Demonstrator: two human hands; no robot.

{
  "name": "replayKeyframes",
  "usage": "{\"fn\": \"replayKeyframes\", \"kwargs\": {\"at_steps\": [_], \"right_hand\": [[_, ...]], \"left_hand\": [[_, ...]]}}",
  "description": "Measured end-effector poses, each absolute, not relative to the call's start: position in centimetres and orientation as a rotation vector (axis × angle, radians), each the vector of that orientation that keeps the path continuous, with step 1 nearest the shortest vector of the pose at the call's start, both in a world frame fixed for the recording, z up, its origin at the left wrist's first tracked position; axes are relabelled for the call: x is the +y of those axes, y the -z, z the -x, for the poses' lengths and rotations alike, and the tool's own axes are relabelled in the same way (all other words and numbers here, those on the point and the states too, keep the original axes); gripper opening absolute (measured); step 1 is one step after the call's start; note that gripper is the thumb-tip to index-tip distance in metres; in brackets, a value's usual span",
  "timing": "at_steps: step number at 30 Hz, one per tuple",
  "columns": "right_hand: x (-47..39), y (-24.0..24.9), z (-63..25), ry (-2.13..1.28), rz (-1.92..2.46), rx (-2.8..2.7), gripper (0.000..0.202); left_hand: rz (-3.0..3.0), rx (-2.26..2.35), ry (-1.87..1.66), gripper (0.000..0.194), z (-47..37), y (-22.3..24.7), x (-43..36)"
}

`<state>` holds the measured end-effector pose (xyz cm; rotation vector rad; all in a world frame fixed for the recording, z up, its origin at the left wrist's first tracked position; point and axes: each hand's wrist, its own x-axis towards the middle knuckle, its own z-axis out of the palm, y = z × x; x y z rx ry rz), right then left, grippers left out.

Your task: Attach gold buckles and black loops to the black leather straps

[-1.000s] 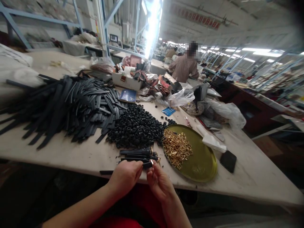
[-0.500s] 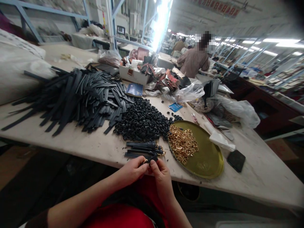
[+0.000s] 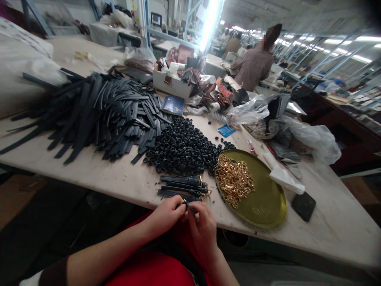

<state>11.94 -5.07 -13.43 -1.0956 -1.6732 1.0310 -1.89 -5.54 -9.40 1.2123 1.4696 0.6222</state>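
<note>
At the table's front edge my left hand (image 3: 169,213) pinches a small gold buckle with a dark strap (image 3: 190,207) on it. My right hand (image 3: 205,226) has its fingers closed on the same strap from the other side; much of the piece is hidden by the fingers. Just beyond my hands lie several black straps with gold buckles (image 3: 181,181), side by side. Behind them spreads a heap of small black loops (image 3: 181,153). To the right, loose gold buckles (image 3: 234,180) are piled on the left part of a round gold tray (image 3: 269,206).
A big pile of long black straps (image 3: 98,107) covers the left side. Farther back are a blue booklet (image 3: 172,105), a white box (image 3: 169,84) of scraps and plastic bags (image 3: 253,109). A dark phone-like slab (image 3: 303,206) lies right of the tray. Another person (image 3: 253,65) sits beyond.
My right hand's fingers have curled and turned around the strap, which now shows less. The whole view has shifted slightly, with table things appearing farther right.
</note>
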Motion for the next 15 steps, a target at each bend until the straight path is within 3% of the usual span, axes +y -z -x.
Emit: {"fn": "replayKeyframes", "kwargs": {"at_steps": [7,12,15], "right_hand": [[-4.3,12.8,-11.8,-1.745,1.113,-1.17,0.019],[-4.9,12.4,-11.8,-1.712,1.045,-1.209,0.023],[-4.0,12.0,-12.5,-1.662,1.013,-1.421,0.032]], "left_hand": [[-1.313,1.402,-0.485,0.025,2.5,8.5,-6.2],[-1.22,1.426,-0.468,0.034,2.6,8.9,-6.0],[-1.243,1.549,-0.504,0.026,2.6,8.9,-5.5]]}}
